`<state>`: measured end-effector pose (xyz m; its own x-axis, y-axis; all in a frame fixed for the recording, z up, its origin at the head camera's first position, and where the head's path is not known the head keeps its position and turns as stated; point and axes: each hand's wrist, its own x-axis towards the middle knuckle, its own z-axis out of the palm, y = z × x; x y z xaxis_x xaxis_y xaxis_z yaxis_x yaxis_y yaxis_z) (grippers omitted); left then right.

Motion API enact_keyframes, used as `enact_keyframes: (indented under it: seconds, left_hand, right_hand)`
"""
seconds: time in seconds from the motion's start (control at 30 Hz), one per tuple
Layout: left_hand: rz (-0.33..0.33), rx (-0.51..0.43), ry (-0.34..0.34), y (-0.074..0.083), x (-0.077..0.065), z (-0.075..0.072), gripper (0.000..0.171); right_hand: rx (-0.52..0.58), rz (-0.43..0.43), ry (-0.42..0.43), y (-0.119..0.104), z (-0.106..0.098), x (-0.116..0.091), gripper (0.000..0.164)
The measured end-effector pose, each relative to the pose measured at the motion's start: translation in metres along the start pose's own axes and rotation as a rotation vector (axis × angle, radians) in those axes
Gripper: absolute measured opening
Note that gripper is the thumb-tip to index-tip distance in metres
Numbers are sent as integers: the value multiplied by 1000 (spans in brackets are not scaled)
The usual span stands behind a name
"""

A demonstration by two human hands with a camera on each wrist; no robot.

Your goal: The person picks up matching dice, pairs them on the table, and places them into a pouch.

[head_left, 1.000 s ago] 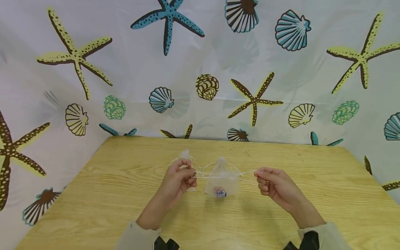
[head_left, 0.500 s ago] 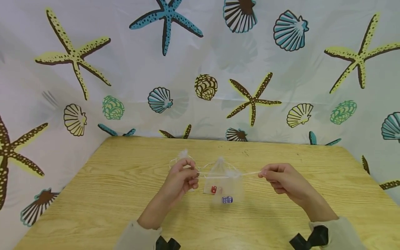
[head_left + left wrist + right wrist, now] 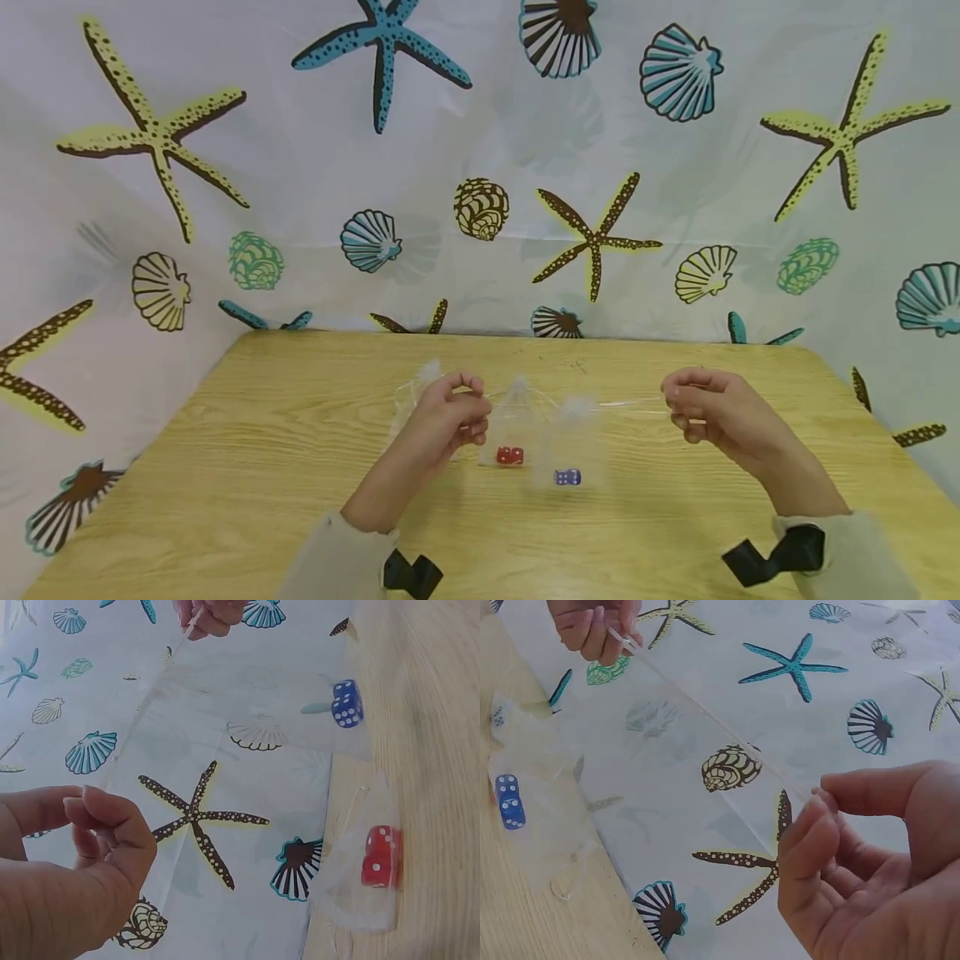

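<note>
A sheer white drawstring pouch hangs between my hands, two blue dice at its bottom. Its mouth is gathered into a ruffle. My right hand pinches the white drawstring between thumb and index finger, out to the right. On the other side, my left hand pinches the cord's opposite end with its fingertips. In the right wrist view the cord runs straight from hand to hand. Just behind and left of this pouch, another sheer pouch with two red dice lies on the table.
A third sheer pouch lies behind my left hand, mostly hidden by it. The wooden table ends at a white cloth printed with starfish and shells, which surrounds its back and sides.
My right hand has moved right and slightly away, stretching the cords wider. The pouch with the blue dice has shifted right, uncovering the red dice behind it. My left hand has moved little.
</note>
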<state>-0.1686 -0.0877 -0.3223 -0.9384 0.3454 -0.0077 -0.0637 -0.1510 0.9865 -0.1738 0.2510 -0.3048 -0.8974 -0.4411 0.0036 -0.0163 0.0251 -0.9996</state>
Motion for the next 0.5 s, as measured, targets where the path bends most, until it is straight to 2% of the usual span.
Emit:
enact_keyframes:
  seconds: [0.13, 0.23, 0.33, 0.5]
  left_hand:
    - [-20, -41, -23, 2, 10, 2, 9]
    - [-47, -64, -29, 3, 18, 5, 10]
    - [-65, -66, -18, 5, 25, 8, 10]
    - [-74, -50, 8, 7, 33, 13, 10]
  right_hand:
    - [267, -33, -94, 0, -16, -5, 30]
    - [386, -41, -126, 2, -23, -7, 32]
    - [416, -51, -113, 4, -27, -7, 32]
    - [396, -71, -86, 4, -34, -9, 31]
